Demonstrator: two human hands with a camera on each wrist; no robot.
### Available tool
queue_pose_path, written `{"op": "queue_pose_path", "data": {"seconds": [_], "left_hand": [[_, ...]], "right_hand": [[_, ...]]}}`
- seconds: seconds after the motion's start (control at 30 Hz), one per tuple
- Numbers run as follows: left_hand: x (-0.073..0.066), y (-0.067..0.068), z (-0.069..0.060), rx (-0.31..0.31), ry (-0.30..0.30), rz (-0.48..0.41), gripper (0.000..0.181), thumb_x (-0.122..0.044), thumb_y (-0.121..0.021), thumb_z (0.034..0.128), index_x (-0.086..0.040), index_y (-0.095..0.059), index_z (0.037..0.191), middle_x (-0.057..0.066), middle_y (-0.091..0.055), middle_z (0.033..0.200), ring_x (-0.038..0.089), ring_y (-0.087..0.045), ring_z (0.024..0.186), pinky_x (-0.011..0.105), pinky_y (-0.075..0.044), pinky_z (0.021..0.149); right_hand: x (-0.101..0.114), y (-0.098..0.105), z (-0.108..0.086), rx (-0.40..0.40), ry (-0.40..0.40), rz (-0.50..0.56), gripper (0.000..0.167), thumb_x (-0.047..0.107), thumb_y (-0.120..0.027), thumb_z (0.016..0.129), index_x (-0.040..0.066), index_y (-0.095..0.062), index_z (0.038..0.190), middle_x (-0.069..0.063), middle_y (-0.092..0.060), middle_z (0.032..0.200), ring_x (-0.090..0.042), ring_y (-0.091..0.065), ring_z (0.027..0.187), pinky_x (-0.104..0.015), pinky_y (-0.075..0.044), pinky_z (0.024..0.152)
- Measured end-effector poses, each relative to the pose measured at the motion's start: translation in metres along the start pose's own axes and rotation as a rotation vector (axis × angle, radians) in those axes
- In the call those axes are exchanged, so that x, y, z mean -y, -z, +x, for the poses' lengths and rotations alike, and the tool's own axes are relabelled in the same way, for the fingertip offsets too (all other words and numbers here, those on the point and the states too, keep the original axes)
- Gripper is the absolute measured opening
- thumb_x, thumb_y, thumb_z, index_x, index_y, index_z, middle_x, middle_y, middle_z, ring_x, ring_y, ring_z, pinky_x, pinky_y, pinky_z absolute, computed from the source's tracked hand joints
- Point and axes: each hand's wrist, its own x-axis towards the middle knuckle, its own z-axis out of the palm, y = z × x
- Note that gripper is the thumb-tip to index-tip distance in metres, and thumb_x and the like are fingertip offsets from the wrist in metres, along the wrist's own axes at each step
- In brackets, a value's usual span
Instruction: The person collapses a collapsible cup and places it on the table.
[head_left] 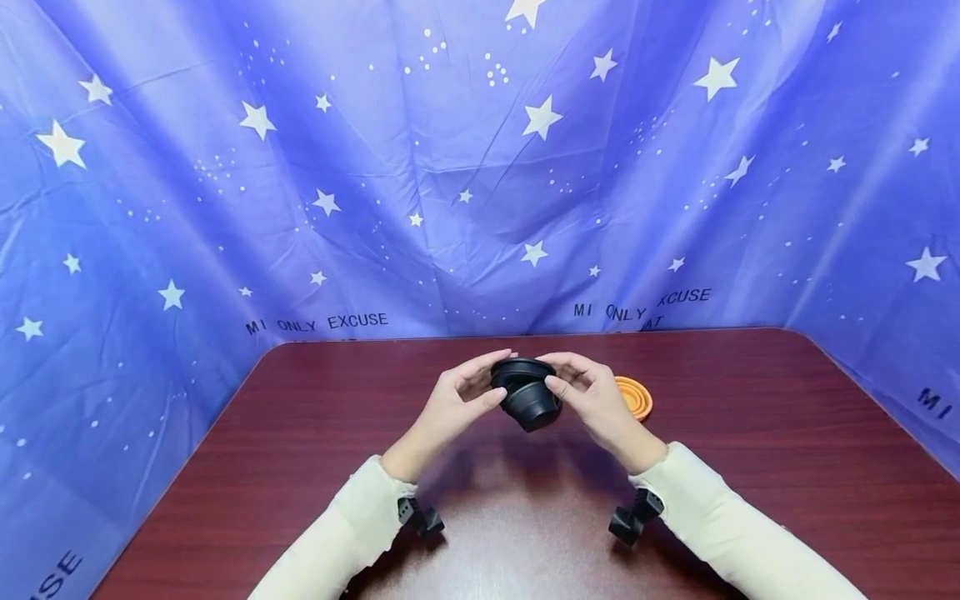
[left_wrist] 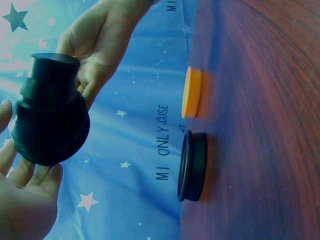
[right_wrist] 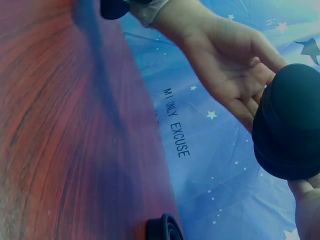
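Both hands hold a black collapsible cup [head_left: 534, 406] above the table, its stepped wall extended and its narrow end tilted towards me. My left hand [head_left: 457, 400] grips its left side between thumb and fingers. On the opposite side, my right hand [head_left: 600, 396] pinches it the same way, the fingertips near the wide rim. In the left wrist view the cup's narrow end [left_wrist: 55, 67] points up. A flat black ringed piece [left_wrist: 194, 166] rests on the table beyond; in the head view the held cup and hands make it hard to pick out.
A flat orange ringed piece [head_left: 634, 398] lies on the dark red wooden table [head_left: 300, 467], just behind my right hand. Behind the table's far edge hangs a blue-purple curtain [head_left: 420, 167] with white stars. A black camera mount [head_left: 637, 517] sits on each wrist.
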Motion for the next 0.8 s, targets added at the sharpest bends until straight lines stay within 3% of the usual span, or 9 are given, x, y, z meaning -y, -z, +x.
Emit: {"op": "queue_pose_path", "data": {"seconds": [0.1,0.17,0.4,0.53,0.63,0.8], "left_hand": [[0.002,-0.001,0.001,-0.022,-0.021,0.005,0.046,0.004,-0.061,0.0876,0.003,-0.050,0.132,0.023,-0.056,0.127,0.016,-0.057,0.114,0.032,-0.045,0.098],[0.002,-0.001,0.000,-0.055,-0.014,0.017,0.044,0.004,-0.062,0.0869,0.005,-0.052,0.130,0.024,-0.058,0.123,0.015,-0.059,0.110,0.030,-0.046,0.095],[0.001,-0.001,0.001,-0.146,0.062,0.076,0.037,0.003,-0.064,0.0860,0.004,-0.059,0.123,0.022,-0.064,0.114,0.011,-0.063,0.098,0.023,-0.051,0.082],[-0.003,-0.002,0.001,-0.122,0.096,0.113,0.038,0.005,-0.064,0.0856,0.004,-0.060,0.123,0.020,-0.063,0.117,0.009,-0.064,0.096,0.023,-0.052,0.081],[-0.014,-0.006,0.001,-0.090,0.120,0.155,0.037,0.004,-0.064,0.0853,0.005,-0.060,0.122,0.019,-0.063,0.118,0.010,-0.063,0.098,0.025,-0.052,0.081],[-0.028,-0.012,0.000,-0.078,0.133,0.189,0.037,0.004,-0.065,0.0845,0.008,-0.059,0.121,0.020,-0.063,0.117,0.015,-0.063,0.103,0.028,-0.052,0.083]], "right_hand": [[0.001,-0.001,0.001,0.001,-0.005,0.049,0.029,-0.006,-0.057,0.089,0.013,-0.066,0.109,0.008,-0.067,0.096,-0.005,-0.060,0.087,-0.017,-0.050,0.075],[0.001,-0.002,0.001,0.010,-0.010,0.057,0.030,-0.005,-0.057,0.090,0.015,-0.065,0.109,0.007,-0.067,0.097,-0.005,-0.061,0.087,-0.018,-0.050,0.074],[0.001,-0.002,0.001,0.038,-0.045,-0.020,0.027,0.000,-0.058,0.091,-0.007,-0.058,0.117,0.004,-0.067,0.103,-0.009,-0.062,0.094,-0.020,-0.051,0.079],[0.002,-0.002,0.002,0.061,-0.081,-0.109,0.026,0.002,-0.060,0.091,-0.005,-0.060,0.116,-0.008,-0.067,0.104,-0.011,-0.063,0.093,-0.022,-0.051,0.079],[0.004,-0.004,0.004,0.106,-0.090,-0.186,0.024,0.006,-0.061,0.091,-0.001,-0.063,0.114,-0.014,-0.066,0.106,-0.011,-0.064,0.090,-0.023,-0.052,0.077],[0.007,-0.009,0.007,0.152,-0.064,-0.288,0.021,0.009,-0.062,0.091,0.003,-0.066,0.110,-0.012,-0.068,0.103,-0.013,-0.064,0.084,-0.023,-0.051,0.072]]}}
